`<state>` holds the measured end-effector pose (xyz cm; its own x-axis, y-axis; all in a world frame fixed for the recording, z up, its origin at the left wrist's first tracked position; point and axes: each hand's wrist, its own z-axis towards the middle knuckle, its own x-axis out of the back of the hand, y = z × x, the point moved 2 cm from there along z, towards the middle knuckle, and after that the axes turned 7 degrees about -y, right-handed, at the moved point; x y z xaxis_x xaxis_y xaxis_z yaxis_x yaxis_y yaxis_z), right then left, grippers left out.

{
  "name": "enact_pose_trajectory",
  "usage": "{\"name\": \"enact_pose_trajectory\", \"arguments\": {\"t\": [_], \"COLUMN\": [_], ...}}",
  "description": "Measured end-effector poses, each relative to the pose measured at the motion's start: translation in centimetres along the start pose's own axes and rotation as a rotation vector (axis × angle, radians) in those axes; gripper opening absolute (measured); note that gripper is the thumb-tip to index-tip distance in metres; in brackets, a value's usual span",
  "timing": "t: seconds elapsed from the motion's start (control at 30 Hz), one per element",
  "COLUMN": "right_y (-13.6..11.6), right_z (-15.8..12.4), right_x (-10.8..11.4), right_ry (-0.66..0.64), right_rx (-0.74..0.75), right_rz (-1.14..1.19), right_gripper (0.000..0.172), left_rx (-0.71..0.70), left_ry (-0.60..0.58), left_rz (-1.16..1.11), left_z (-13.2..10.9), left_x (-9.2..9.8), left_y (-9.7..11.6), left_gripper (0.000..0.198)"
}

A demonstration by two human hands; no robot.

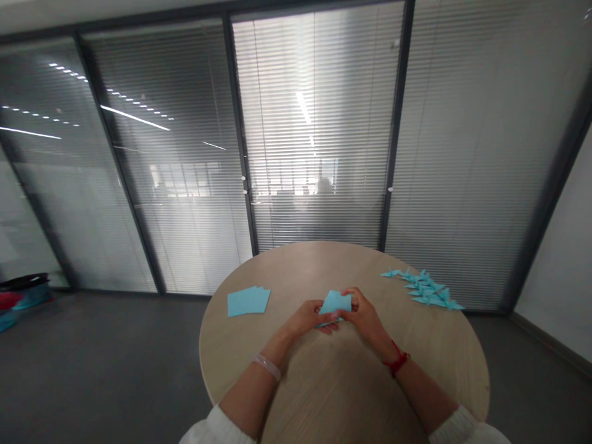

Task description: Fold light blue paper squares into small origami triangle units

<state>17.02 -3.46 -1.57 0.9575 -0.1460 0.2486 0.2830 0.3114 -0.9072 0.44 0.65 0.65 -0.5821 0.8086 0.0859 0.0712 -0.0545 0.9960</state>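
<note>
Between my hands, over the middle of the round table, is a partly folded piece of blue origami paper (337,301). My left hand (309,317) is closed on its left and lower edge, with the thumb on top and fingers underneath. Gripping the right side is my right hand (363,312), its thumb at the lower edge and a finger at the upper right corner. The fingers hide parts of the paper's border. To the left lies a loose stack of blue paper sheets (248,302). Several folded blue paper cranes (428,288) lie clustered at the right.
The round wooden table (324,388) stands before a glass partition with blinds (319,123) and dark frames. On the floor at far left is a dark-rimmed blue and red container or bag (28,293). A white wall (559,265) stands at the right.
</note>
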Motion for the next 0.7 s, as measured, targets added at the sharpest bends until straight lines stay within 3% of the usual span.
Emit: {"name": "enact_pose_trajectory", "arguments": {"t": [0.27,0.7], "right_y": [-0.40,-0.74], "right_z": [-0.02,0.00], "right_x": [-0.08,-0.07], "right_ry": [-0.076,-0.084], "right_rx": [0.009,0.012], "right_rz": [0.213,0.213], "right_gripper": [0.066,0.055], "left_rx": [0.009,0.045], "left_ry": [0.012,0.009], "left_rz": [-0.008,-0.006], "left_z": [0.17,-0.11], "left_x": [0.14,-0.09], "left_y": [-0.48,-0.16], "left_gripper": [0.048,0.052]}}
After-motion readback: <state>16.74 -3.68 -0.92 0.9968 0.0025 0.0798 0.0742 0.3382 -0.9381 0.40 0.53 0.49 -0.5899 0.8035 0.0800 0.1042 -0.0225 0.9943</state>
